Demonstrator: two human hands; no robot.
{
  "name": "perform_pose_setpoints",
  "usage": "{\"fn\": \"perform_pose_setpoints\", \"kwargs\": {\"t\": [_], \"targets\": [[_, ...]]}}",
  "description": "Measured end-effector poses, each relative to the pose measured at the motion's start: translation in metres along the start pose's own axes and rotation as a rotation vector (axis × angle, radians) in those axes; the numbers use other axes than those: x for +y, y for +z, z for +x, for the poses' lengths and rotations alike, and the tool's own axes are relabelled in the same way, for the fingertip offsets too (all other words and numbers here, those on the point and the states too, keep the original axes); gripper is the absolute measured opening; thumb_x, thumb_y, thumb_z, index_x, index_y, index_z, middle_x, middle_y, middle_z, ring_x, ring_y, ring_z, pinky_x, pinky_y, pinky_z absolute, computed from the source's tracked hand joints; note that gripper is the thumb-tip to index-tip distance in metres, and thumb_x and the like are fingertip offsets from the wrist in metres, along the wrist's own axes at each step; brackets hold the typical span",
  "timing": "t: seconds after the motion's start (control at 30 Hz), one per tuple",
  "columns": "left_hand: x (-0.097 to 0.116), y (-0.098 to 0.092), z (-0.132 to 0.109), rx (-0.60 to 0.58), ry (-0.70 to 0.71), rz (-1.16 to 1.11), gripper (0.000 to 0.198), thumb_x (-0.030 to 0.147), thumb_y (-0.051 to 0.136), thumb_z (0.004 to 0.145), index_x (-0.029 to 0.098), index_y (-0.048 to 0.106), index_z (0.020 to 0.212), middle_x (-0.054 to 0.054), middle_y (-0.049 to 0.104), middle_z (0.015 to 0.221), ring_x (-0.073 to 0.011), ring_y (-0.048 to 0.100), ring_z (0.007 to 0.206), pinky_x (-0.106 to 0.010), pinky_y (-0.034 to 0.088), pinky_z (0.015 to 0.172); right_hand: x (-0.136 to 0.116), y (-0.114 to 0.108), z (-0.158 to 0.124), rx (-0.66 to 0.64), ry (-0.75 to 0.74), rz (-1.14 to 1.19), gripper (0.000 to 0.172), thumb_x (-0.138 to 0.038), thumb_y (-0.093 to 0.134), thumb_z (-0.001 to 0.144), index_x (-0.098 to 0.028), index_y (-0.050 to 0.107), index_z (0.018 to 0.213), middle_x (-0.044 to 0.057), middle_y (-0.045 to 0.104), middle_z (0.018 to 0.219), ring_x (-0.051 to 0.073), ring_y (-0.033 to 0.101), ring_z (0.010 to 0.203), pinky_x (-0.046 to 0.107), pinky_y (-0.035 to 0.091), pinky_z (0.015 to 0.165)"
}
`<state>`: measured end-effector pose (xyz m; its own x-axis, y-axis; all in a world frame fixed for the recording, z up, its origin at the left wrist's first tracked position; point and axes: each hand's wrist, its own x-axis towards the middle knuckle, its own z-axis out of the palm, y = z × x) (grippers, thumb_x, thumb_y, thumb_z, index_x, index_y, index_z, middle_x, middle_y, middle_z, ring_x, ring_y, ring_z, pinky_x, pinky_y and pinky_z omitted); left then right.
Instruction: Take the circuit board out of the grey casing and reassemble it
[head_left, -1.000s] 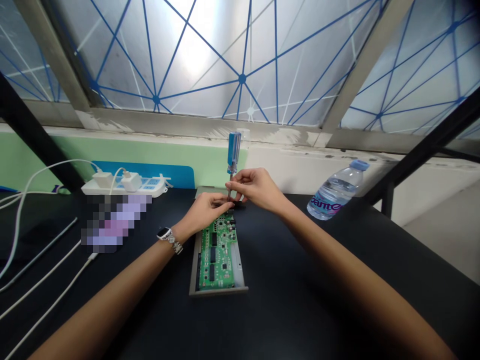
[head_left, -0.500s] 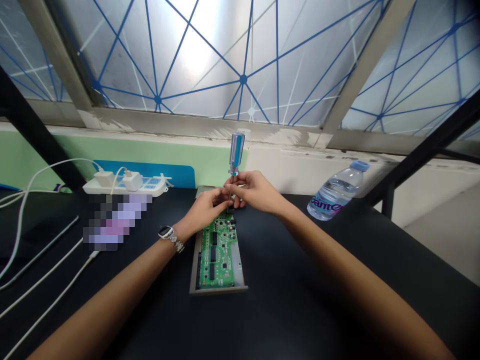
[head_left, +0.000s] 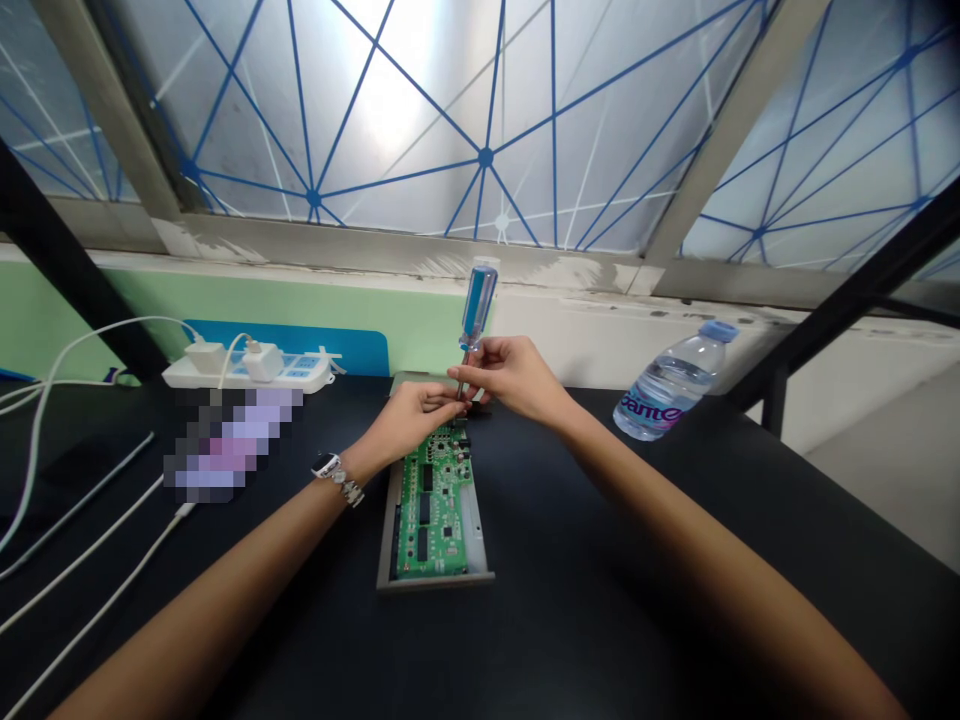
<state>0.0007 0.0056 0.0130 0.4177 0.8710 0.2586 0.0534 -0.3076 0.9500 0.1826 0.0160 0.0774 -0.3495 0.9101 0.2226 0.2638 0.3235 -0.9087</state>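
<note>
A screwdriver (head_left: 478, 305) with a clear and blue handle stands nearly upright, its top leaning a little right. My right hand (head_left: 517, 380) is closed, pinching its metal shaft just below the handle between thumb and fingers. My left hand (head_left: 412, 420), wearing a silver watch (head_left: 337, 478), has thumb and fingers drawn together around the lower end of the shaft; what they pinch is hidden. Beneath them lies a green circuit board (head_left: 435, 500) in a long grey metal tray (head_left: 384, 560). The fingers cover the board's far end and the screwdriver's tip.
A white power strip (head_left: 300, 375) with plugs and cables is at the back left. In front of it lies a blurred-out object (head_left: 232, 450) with a white cable. A water bottle (head_left: 667, 385) stands at right on the black table (head_left: 600, 620), below the window.
The screwdriver's handle has tipped slightly to the right and turned, so its blue stripe faces further left. My left fingers have shifted a little around the tip. The board stays in place.
</note>
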Motion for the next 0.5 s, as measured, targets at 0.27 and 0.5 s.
{"fn": "perform_pose_setpoints", "kwargs": {"t": [0.27, 0.5], "targets": [[-0.002, -0.009, -0.002, 0.056, 0.019, 0.081, 0.021, 0.031, 0.071, 0.086, 0.014, 0.075, 0.097, -0.01, 0.079, 0.102, -0.0257, 0.074, 0.099, -0.04, 0.057, 0.094, -0.005, -0.001, -0.001, -0.057, 0.0, 0.007, 0.017, -0.029, 0.076, 0.079, -0.013, 0.07, 0.08, 0.004, 0.069, 0.063, 0.014, 0.067, 0.058, 0.023, 0.054, 0.05], [-0.011, -0.004, 0.003, -0.001, 0.118, 0.055, 0.023, 0.036, 0.064, 0.092, 0.014, 0.069, 0.097, -0.01, 0.075, 0.103, -0.0231, 0.071, 0.101, -0.036, 0.053, 0.094, -0.007, 0.003, -0.003, -0.148, -0.007, 0.04, 0.016, -0.027, 0.066, 0.087, -0.012, 0.068, 0.093, 0.001, 0.066, 0.063, 0.012, 0.065, 0.052, 0.022, 0.051, 0.048]]}}
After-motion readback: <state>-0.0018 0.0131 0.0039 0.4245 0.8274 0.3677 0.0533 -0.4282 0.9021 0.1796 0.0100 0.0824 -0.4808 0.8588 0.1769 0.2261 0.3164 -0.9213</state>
